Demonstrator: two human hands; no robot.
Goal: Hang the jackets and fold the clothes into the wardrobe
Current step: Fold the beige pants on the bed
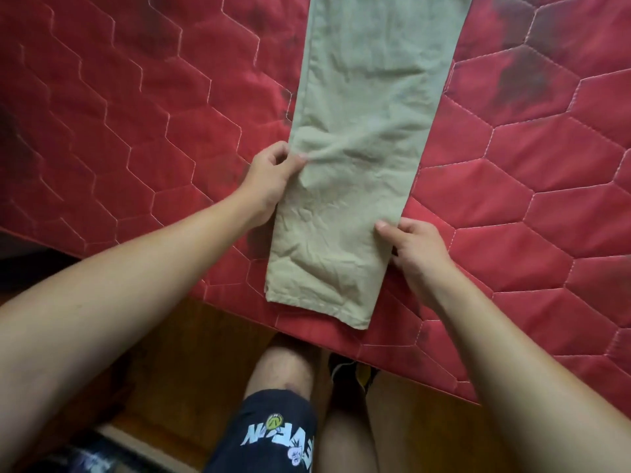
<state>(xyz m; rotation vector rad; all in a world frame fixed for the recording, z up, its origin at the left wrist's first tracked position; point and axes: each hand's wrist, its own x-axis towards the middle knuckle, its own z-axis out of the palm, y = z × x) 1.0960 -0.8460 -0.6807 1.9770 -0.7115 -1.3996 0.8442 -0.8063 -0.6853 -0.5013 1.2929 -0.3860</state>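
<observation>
Trousers: I count one long khaki cotton pair of trousers point(358, 148).
Mattress: I count one red hexagon-quilted mattress point(136, 114).
Grips: two, left grip point(269, 179), right grip point(420, 250).

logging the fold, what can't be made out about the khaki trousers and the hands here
1. Upper part of the khaki cotton trousers: head view, cut off by the top edge.
2. Any layers beneath: head view, hidden by the top layer.
3. Finger undersides of the left hand and right hand: head view, hidden by the hands and cloth.
</observation>
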